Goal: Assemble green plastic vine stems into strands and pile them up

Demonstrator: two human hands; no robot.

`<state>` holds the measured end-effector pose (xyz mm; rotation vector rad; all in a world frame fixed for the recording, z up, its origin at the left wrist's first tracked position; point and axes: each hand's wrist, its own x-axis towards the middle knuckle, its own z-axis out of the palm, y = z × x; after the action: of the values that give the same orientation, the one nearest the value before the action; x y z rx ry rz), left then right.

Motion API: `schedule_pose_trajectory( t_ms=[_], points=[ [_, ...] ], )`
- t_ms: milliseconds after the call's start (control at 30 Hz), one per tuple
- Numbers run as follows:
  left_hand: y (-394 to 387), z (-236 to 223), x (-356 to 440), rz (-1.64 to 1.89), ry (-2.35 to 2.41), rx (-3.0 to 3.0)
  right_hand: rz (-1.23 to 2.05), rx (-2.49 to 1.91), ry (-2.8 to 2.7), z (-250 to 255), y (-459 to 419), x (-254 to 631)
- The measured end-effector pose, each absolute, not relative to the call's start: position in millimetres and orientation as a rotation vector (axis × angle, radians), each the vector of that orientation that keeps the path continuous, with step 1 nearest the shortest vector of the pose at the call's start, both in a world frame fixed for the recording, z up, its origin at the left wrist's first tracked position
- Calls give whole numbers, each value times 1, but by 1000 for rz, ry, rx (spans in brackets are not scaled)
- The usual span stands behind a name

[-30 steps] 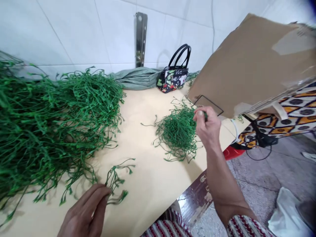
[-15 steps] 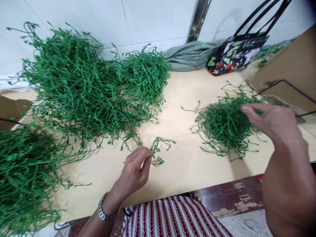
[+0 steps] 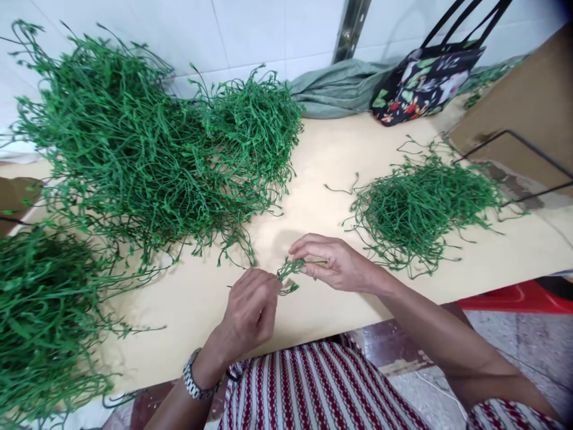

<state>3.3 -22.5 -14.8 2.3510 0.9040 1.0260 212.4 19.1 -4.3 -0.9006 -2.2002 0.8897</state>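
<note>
Near the front of the table, my left hand (image 3: 253,307) is closed around a small bunch of thin green plastic stems (image 3: 290,269), whose tips stick out to the right. My right hand (image 3: 333,263) has its thumb and fingers at those tips, pinching part of them. A large heap of green stems (image 3: 147,149) lies at the back left, and a second heap (image 3: 40,316) at the front left. A smaller pile of stems (image 3: 425,206) lies to the right, beyond my right forearm.
A floral handbag (image 3: 425,83) and a grey-green cloth (image 3: 342,89) lie against the tiled wall. At the right stands a cardboard box (image 3: 523,113) with a black wire frame (image 3: 532,149) before it. Something red (image 3: 519,298) is below the table edge.
My right hand has come from the right-hand pile to the bunch in my left hand and now touches its tips. My left hand has stayed nearly in place, and the view has shifted slightly.
</note>
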Motion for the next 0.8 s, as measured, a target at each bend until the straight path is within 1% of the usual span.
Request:
schedule_pose_trajectory(
  t_ms=[167,233,300,400,500,600,800],
  points=[
    [-25,1,0,1030,1101,1939,503,-861,-2273,-9,7,210],
    [-23,10,2,1008,1214,1965,402,-864,-2332,-7,3,207],
    [-20,17,6,895,1290,2099,325,-872,-2381,-6,0,202],
    [-20,20,13,724,1267,2223,283,-869,-2410,-6,-3,197],
    [-23,14,14,729,1287,2117,396,-874,-2359,-8,-5,197],
    [-26,9,11,765,1301,2057,638,-876,-2279,-7,-5,201],
    [-30,7,7,785,1176,2118,983,-637,-2119,-11,-1,199]
  ],
)
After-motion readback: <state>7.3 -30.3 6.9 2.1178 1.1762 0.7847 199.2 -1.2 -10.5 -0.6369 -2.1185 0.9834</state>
